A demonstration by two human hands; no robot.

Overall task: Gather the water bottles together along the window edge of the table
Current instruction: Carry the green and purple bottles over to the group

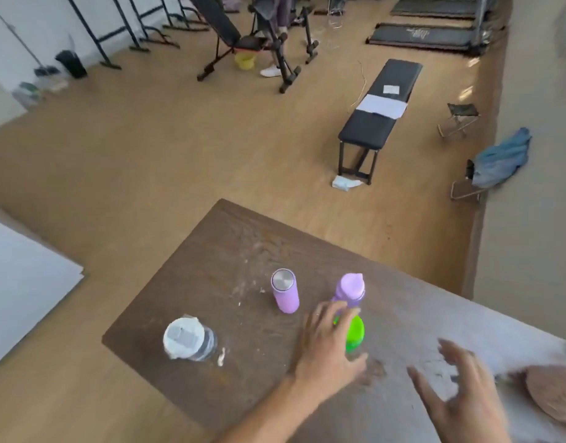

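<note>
On the brown wooden table (211, 282) stand several bottles. A pink bottle with a silver lid (285, 295) is in the middle. Right of it stands a purple bottle with a spout cap (352, 287). In front of that is a green-capped bottle (354, 334), with my left hand (328, 343) wrapped around its left side. A clear bottle with a white lid (187, 338) stands near the table's left corner. My right hand (460, 391) hovers over the table to the right, fingers spread, holding nothing.
A round brown object (553, 394) lies at the table's right edge. Beyond the table is wooden floor with a black bench (376, 113), exercise machines (252, 36), treadmills (428, 33), a folding stool (460, 118) and blue cloth (502, 156). A white board (22, 282) sits left.
</note>
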